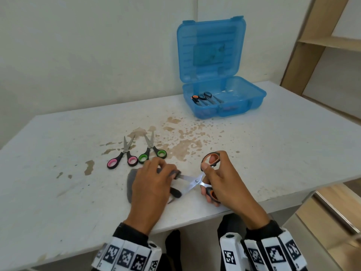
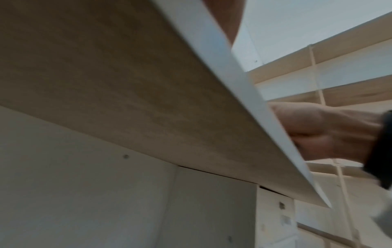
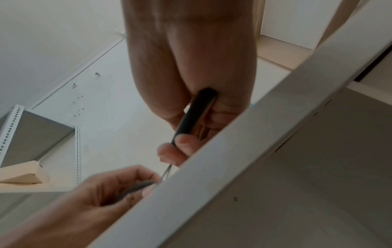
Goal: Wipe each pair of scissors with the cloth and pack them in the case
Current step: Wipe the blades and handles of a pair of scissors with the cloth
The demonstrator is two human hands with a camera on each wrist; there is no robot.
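Observation:
My right hand [image 1: 216, 177] grips the orange-and-grey handles of a pair of scissors [image 1: 195, 181] held spread open near the table's front edge. My left hand [image 1: 154, 180] pinches a grey cloth [image 1: 131, 182] round the upper blade. The right wrist view shows the dark handle [image 3: 195, 114] in my right fingers and the cloth [image 3: 135, 188] pinched in my left hand. Pink-handled scissors [image 1: 123, 157] and green-handled scissors [image 1: 153, 151] lie just beyond my left hand. The open blue case [image 1: 224, 102] at the back holds two pairs of scissors [image 1: 205, 98].
The white table [image 1: 293, 143] has brown stains in its middle. Wooden shelving [image 1: 322, 45] stands to the right. The left wrist view shows mostly the table's underside [image 2: 127, 83] and my right wrist [image 2: 328, 132] past its edge.

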